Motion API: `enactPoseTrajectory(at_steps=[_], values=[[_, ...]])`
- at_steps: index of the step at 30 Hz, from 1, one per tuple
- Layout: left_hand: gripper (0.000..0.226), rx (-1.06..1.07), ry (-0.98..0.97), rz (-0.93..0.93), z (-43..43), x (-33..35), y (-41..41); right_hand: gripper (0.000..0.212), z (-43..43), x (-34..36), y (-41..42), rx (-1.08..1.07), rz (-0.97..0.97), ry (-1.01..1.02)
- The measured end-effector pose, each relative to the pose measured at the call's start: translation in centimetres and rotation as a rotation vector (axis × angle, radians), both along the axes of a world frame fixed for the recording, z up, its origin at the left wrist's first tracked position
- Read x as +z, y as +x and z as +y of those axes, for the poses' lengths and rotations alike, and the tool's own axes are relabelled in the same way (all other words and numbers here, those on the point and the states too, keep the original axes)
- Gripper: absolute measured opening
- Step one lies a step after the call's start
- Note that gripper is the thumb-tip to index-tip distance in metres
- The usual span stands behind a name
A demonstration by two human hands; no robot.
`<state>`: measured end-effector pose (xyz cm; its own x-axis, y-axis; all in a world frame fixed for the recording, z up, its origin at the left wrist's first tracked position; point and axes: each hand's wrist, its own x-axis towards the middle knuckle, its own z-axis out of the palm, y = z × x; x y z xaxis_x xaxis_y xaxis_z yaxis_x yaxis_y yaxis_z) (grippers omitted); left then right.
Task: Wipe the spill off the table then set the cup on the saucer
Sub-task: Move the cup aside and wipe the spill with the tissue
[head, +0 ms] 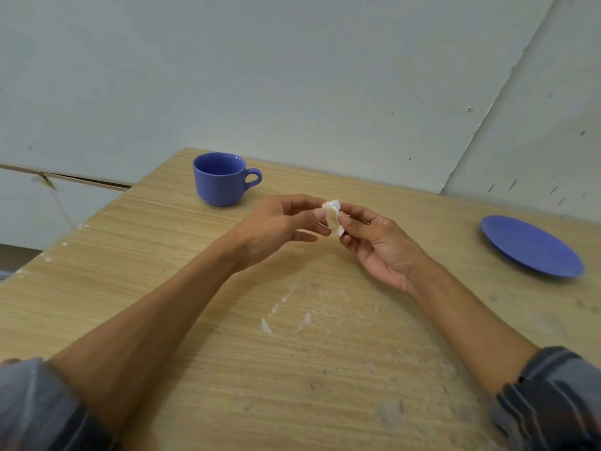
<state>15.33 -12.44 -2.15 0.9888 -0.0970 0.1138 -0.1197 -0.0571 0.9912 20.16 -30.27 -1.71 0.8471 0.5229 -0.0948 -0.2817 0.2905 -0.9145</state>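
Both hands' grip (330, 219) pinches crumpled tissue (332, 217); no writing legible.

Single view, head-worn, wide-angle: looks forward and steeply down from the person's own position over the near edge of the table (201, 369), tilted so the far edge runs downhill to the right. Close range; both forearms enter from the bottom corners, the left hand (276, 227) and right hand (379, 245) sit mid-frame, and the wall (292, 76) fills the upper half. No second view to share the scene.
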Motion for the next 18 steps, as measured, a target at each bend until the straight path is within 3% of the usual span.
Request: enactPoseTrajectory(at_steps=[12,14,18], values=[[0.018,0.188,0.015,-0.105,-1.4,-0.2,0.1,0.013,0.4,-0.3,-0.5,-0.151,0.115,0.064],[0.018,0.226,-0.045,-0.07,-1.6,-0.1,0.2,0.011,0.3,-0.3,-0.6,-0.207,-0.031,-0.036],[0.017,0.255,-0.209,0.05,-1.5,0.2,0.3,0.018,0.2,-0.2,-0.9,-0.318,-0.621,-0.53]])
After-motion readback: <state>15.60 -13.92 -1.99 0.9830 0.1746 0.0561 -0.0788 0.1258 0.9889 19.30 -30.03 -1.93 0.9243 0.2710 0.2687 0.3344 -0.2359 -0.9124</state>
